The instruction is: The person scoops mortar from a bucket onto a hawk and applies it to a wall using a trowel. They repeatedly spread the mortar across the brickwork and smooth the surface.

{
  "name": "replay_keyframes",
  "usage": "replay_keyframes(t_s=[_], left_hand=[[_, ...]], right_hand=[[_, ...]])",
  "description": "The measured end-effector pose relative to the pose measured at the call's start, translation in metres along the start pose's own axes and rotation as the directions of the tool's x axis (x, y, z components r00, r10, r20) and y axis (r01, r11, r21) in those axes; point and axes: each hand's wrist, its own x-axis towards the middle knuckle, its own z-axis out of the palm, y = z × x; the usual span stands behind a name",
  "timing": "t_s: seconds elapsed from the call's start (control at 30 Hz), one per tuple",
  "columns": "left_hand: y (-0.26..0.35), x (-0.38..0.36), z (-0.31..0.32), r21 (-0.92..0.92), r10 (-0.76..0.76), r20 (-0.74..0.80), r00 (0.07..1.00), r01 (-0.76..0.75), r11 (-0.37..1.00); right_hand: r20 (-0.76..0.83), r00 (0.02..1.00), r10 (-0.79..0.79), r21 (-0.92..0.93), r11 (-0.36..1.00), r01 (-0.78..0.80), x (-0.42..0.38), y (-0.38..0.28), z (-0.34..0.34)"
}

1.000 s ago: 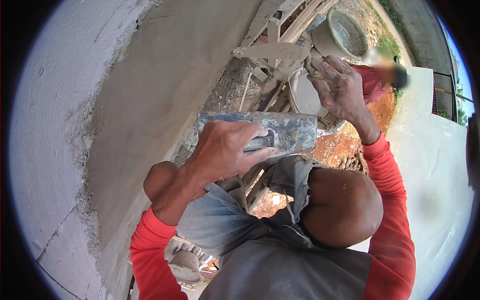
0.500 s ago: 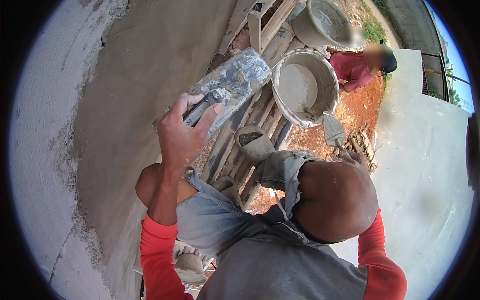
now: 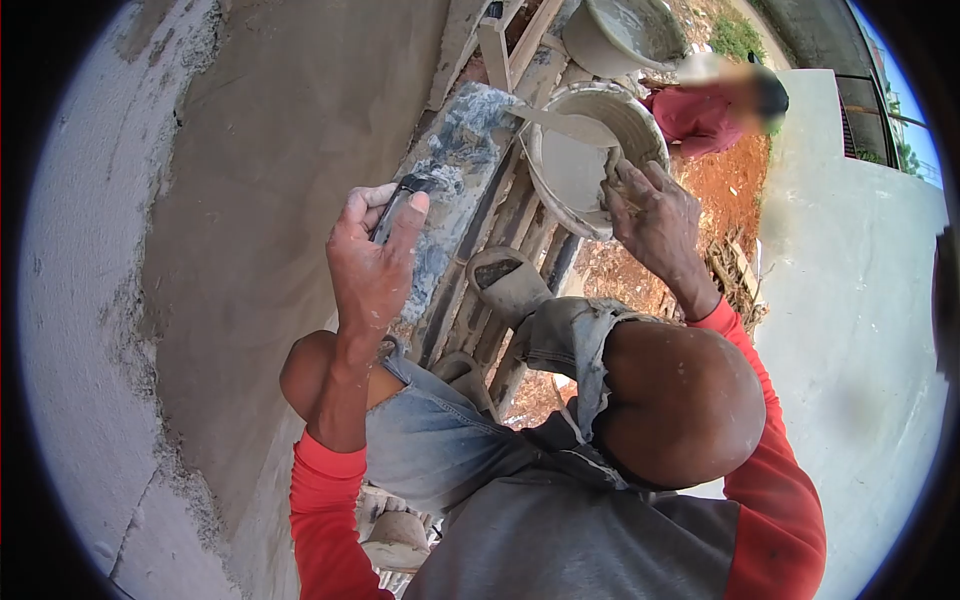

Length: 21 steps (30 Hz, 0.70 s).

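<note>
My left hand [image 3: 372, 262] is wrapped round the black handle of a plastering float [image 3: 462, 145], whose face is smeared with grey-white mortar. In my right hand [image 3: 662, 222] is a pointed trowel [image 3: 568, 124]. Its blade reaches across the bucket's opening, and the tip is right at the float's far end. Under the blade stands a mortar-crusted bucket [image 3: 655, 135] with smooth grey wet mix [image 3: 572, 172] inside.
Wooden planks [image 3: 515, 215] run beneath my sandalled feet [image 3: 508, 285]. A second bucket [image 3: 600, 45] stands beyond the first, near a person in a red shirt [image 3: 697, 118]. To the left rises a wall with fresh grey plaster [image 3: 280, 180]; a pale wall [image 3: 850, 300] is on the right.
My right hand has moved up and left with the trowel, from beside my knee to over the bucket. The float has turned more upright in view and shifted slightly.
</note>
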Motion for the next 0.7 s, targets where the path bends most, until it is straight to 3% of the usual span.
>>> replay_keyframes(t_s=[0.07,0.2,0.33,0.5,0.6,0.7], left_hand=[[-0.003,0.001,-0.005,-0.086,-0.044,-0.019,0.999,0.042,0.995],[-0.01,0.001,-0.02,-0.212,-0.14,-0.048,0.989,0.127,0.969],[-0.007,0.003,-0.026,-0.275,-0.208,-0.027,0.978,0.193,0.942],[-0.002,0.007,-0.019,-0.28,-0.228,0.014,0.974,0.223,0.934],[-0.004,0.011,-0.015,-0.277,-0.241,0.033,0.97,0.24,0.93],[-0.003,0.011,-0.015,-0.235,-0.277,0.067,0.959,0.285,0.929]], right_hand=[[0.004,0.99,0.14,0.03,0.99,-0.14,0.008,0.029,0.003],[0.149,0.968,0.2,-0.077,0.979,-0.19,0.001,0.057,-0.049],[0.33,0.933,0.14,-0.337,0.941,-0.022,0.007,0.081,-0.095],[0.248,0.96,-0.133,-0.544,0.801,0.251,0.047,0.082,-0.107],[0.219,0.927,-0.305,-0.556,0.741,0.376,0.078,0.073,-0.095],[0.392,0.87,-0.298,-0.582,0.652,0.486,0.108,0.063,-0.064]])
